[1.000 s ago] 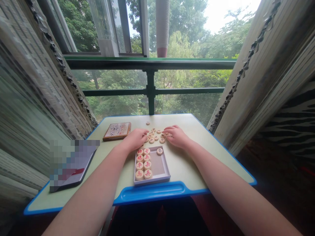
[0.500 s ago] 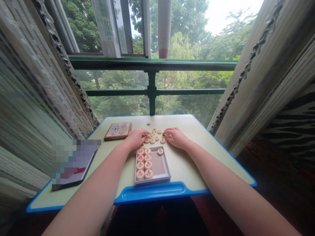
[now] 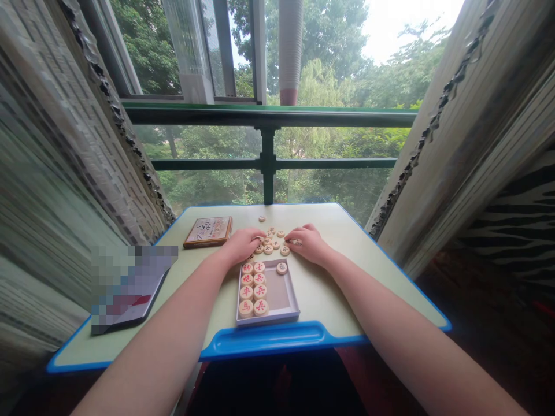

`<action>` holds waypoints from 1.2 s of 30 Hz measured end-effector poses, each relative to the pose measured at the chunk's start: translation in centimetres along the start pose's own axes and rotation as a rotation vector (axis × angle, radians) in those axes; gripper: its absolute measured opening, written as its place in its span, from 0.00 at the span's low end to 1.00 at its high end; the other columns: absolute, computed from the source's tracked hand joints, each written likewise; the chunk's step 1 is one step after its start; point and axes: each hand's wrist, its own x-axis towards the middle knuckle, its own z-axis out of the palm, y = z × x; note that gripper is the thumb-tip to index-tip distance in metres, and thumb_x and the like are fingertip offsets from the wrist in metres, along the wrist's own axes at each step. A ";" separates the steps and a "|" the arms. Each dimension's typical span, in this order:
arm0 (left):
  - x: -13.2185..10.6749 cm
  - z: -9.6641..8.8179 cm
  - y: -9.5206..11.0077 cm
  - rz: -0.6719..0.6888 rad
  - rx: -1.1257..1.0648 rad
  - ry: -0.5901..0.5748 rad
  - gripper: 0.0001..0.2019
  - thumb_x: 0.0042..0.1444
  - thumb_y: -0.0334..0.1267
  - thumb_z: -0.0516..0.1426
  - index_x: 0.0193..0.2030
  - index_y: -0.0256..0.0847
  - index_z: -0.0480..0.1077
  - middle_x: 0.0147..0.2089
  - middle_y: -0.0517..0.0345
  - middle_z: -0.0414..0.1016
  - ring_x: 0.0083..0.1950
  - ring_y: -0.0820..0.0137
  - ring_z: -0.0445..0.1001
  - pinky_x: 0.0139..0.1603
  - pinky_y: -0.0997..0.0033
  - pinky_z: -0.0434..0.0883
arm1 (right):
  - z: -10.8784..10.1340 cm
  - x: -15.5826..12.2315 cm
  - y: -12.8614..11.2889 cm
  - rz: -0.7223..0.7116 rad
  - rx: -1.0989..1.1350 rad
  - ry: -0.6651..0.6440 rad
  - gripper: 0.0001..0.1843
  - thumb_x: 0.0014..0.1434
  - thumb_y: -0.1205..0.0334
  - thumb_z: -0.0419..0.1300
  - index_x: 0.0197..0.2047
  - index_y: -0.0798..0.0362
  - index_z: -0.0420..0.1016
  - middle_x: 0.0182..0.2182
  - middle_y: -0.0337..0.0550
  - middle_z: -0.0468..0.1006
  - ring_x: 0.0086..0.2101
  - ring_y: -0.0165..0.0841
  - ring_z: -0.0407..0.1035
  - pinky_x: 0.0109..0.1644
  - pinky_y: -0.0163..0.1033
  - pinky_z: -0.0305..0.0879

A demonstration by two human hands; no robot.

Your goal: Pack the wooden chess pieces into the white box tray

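Note:
Round wooden Chinese chess pieces (image 3: 268, 249) with dark characters lie in a loose cluster on the table between my hands. My left hand (image 3: 243, 245) rests at the cluster's left side, fingers stretched toward it and fingertips against the pieces. On the right, my right hand (image 3: 309, 242) is open, its slightly bent fingers reaching over pieces partly covered by them. Nearer me, a shallow box tray (image 3: 296, 300) holds two columns of red-character pieces (image 3: 260, 291) along its left. One dark-character piece (image 3: 281, 268) sits in its upper right corner.
A decorated box lid (image 3: 208, 231) lies left of the cluster. One piece (image 3: 262, 219) stands apart at the back. A dark-edged tablet-like object (image 3: 147, 294), partly blurred, lies at the left. The table's blue front edge has a pen groove (image 3: 269, 340). Curtains flank both sides.
My left fingertips have shifted slightly right over the cluster. My right hand has moved a little left, and a piece near it has shifted left too. The pieces in the tray keep their arrangement.

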 end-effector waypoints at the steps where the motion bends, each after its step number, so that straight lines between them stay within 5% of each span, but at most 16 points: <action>1: 0.1 0.0 0.2 0.018 -0.010 -0.003 0.19 0.56 0.36 0.46 0.51 0.39 0.71 0.56 0.53 0.71 0.57 0.65 0.67 0.60 0.67 0.61 | 0.0 0.0 0.0 -0.007 0.002 -0.009 0.10 0.55 0.58 0.58 0.39 0.50 0.78 0.41 0.42 0.78 0.40 0.35 0.63 0.50 0.42 0.53; 9: 1.4 0.9 1.3 0.046 -0.058 -0.154 0.25 0.61 0.46 0.40 0.59 0.39 0.63 0.65 0.54 0.58 0.65 0.68 0.55 0.65 0.66 0.49 | 0.4 0.1 -0.7 -0.091 0.010 -0.015 0.10 0.56 0.59 0.58 0.39 0.50 0.78 0.42 0.43 0.78 0.40 0.33 0.65 0.51 0.41 0.53; 15: 1.4 0.2 0.9 0.047 0.044 -0.103 0.25 0.61 0.49 0.39 0.53 0.40 0.69 0.57 0.52 0.69 0.58 0.64 0.65 0.61 0.66 0.58 | 0.0 -0.1 -0.7 -0.064 0.013 -0.016 0.11 0.55 0.66 0.56 0.39 0.51 0.78 0.43 0.42 0.78 0.42 0.33 0.65 0.52 0.40 0.53; 21: 1.6 0.2 -0.3 -0.011 0.199 -0.030 0.20 0.59 0.39 0.43 0.43 0.37 0.74 0.51 0.48 0.72 0.51 0.64 0.69 0.55 0.70 0.63 | -0.4 -0.2 -0.6 -0.059 0.013 -0.037 0.12 0.54 0.67 0.55 0.39 0.52 0.78 0.42 0.42 0.78 0.42 0.33 0.66 0.52 0.40 0.53; 27: 1.3 0.4 -1.3 -0.091 0.280 0.014 0.26 0.50 0.23 0.46 0.57 0.37 0.66 0.53 0.47 0.70 0.51 0.64 0.69 0.53 0.69 0.64 | -0.5 -0.3 -0.5 -0.064 0.019 -0.036 0.12 0.55 0.66 0.55 0.39 0.52 0.78 0.41 0.44 0.78 0.42 0.33 0.66 0.51 0.40 0.53; 32: 0.9 0.0 -1.0 -0.141 0.329 0.019 0.18 0.52 0.25 0.48 0.44 0.39 0.74 0.46 0.48 0.74 0.46 0.62 0.71 0.46 0.68 0.66 | -0.5 -0.3 -0.4 -0.081 0.032 -0.033 0.12 0.55 0.67 0.55 0.38 0.53 0.79 0.41 0.44 0.78 0.41 0.34 0.66 0.51 0.42 0.54; 36: 0.9 -0.3 -0.6 -0.183 0.344 0.053 0.15 0.55 0.30 0.49 0.45 0.40 0.74 0.43 0.46 0.74 0.43 0.60 0.72 0.42 0.66 0.67 | -0.5 -0.4 -0.4 -0.079 0.024 -0.003 0.12 0.53 0.68 0.56 0.38 0.53 0.79 0.40 0.44 0.79 0.41 0.36 0.65 0.50 0.42 0.56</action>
